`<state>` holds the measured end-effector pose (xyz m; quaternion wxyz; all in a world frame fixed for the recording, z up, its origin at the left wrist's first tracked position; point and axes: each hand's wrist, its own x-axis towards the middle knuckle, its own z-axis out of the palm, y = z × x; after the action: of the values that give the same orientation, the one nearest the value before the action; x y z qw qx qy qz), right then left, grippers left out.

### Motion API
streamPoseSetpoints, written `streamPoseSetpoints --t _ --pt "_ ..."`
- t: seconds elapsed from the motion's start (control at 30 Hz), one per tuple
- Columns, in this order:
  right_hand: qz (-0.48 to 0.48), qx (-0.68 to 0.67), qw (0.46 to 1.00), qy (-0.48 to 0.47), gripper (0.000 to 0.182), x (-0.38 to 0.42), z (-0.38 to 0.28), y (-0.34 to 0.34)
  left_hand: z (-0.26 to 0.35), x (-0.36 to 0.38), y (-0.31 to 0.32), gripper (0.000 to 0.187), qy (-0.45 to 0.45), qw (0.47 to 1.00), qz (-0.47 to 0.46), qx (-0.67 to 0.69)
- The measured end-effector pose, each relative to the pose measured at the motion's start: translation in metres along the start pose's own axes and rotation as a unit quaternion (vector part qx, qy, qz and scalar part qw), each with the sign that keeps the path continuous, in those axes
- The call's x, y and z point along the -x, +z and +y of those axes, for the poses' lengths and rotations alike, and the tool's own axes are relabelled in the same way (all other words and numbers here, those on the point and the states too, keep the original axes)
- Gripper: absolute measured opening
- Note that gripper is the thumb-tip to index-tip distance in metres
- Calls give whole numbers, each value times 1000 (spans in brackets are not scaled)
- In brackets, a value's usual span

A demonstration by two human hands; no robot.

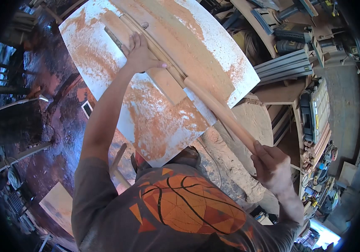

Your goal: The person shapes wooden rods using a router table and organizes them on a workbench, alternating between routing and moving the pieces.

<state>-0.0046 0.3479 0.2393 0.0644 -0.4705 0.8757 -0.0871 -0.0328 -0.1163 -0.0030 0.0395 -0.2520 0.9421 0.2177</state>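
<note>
A long wooden strip (222, 111) runs diagonally across the white tabletop (146, 143) and sticks out past its near edge. Around its near end, the fingers of my right hand (272, 166) are closed. My left hand (140, 56) lies with fingers spread on a flat wooden board (167, 84) alongside the strip. Its thumb points across toward the strip. Beside the strip's far part is a small round dark fitting (145, 25) in the tabletop. Orange-brown sawdust (201, 54) covers much of the surface.
Right of the table stands a wooden shelf (279, 90) with metal bars (287, 65) and power tools (291, 40). Below the table's right edge are a round wood slab (251, 119) and a rough log (230, 168). A loose board (58, 206) lies on the floor at lower left.
</note>
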Motion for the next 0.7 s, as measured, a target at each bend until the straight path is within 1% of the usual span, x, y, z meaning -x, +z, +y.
streamPoseSetpoints --t 0.1,0.17,0.37,0.7 --pt "-6 8 1000 -10 43 -14 -4 -9 -4 -4 -2 163 -8 1000 -11 -15" --pt "-21 16 1000 -17 43 -25 -7 -17 -7 -9 -1 162 2 1000 4 -3" --pt "-47 23 998 -15 42 -50 -18 -26 -20 -20 -7 163 -5 1000 11 -1" --pt "-39 23 999 -27 44 -79 -24 -25 -39 -42 -19 163 -5 1000 3 -17"
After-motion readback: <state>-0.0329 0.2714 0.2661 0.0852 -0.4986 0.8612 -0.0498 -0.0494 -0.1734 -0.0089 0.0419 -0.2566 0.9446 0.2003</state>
